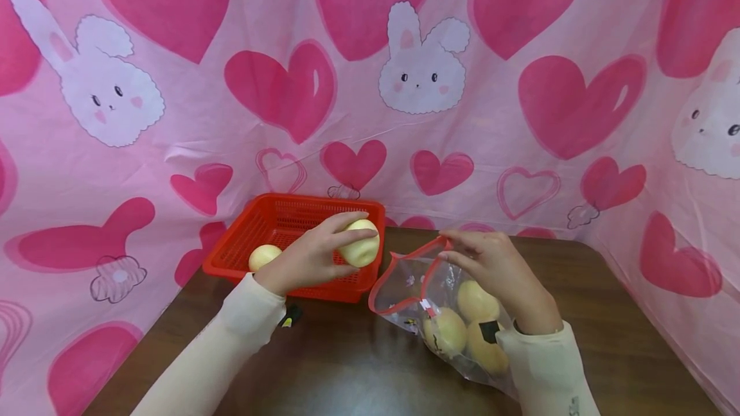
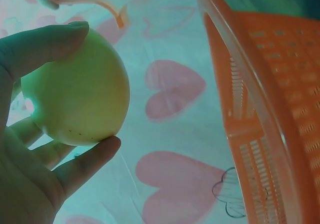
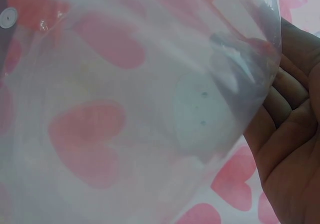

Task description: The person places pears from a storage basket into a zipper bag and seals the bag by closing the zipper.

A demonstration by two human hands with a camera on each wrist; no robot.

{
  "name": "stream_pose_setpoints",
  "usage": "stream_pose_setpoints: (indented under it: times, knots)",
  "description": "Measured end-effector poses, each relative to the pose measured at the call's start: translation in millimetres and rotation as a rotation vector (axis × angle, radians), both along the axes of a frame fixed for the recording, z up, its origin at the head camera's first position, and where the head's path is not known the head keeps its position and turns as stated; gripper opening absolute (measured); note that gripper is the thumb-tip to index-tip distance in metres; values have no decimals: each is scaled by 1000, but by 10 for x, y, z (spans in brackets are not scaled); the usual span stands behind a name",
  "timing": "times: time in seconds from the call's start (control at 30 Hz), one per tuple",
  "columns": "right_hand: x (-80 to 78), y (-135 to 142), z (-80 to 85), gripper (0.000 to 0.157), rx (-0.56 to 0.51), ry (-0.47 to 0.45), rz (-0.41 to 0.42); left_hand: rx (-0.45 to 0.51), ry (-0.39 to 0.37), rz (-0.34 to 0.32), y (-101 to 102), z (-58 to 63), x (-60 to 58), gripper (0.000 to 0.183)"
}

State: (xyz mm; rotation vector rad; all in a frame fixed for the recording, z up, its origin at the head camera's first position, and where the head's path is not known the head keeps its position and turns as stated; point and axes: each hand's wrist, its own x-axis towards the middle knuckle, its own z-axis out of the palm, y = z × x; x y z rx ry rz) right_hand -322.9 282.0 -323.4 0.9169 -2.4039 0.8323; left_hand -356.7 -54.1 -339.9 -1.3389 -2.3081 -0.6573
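Observation:
My left hand (image 1: pixel 317 250) grips a round, pale yellow fruit (image 1: pixel 360 244) above the right side of a red plastic basket (image 1: pixel 231 269). In the left wrist view, thumb and fingers curl about the same smooth fruit (image 2: pixel 95 94). A second yellow fruit (image 1: pixel 264 255) lies in the basket, partly behind my wrist. My right hand (image 1: pixel 497 268) pinches the red-edged rim of a clear plastic bag (image 1: pixel 399 281), whose mouth stands open toward the basket. Several yellow fruits (image 1: pixel 445 332) sit inside the bag. Clear film fills most of the right wrist view, beside my right hand (image 3: pixel 295 119).
Everything stands on a dark brown wooden table (image 1: pixel 324 364). A small dark object with a yellow mark (image 1: pixel 291 315) lies in front of the basket. A pink cloth (image 1: pixel 358 127) with hearts and rabbits hangs behind the table and along its sides.

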Motion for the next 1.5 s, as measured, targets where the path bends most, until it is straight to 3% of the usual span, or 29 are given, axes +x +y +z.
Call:
stream_pose_setpoints:
  times: [0.23, 0.77, 1.1, 1.5]
  knots:
    - [-7, 0, -6, 42, 1, 18, 5, 19, 26, -52, 95, -38, 57, 65]
    - [-4, -11, 1, 43, 9, 7, -6, -17, 10, -84, 215, -93, 186, 67]
    - [-7, -11, 15, 43, 23, 14, -9, -61, -20, -67, 298, -62, 290, 67]
    - [-7, -4, 11, 42, 10, 24, 4, -60, -33, -32, 426, -105, 307, 66]
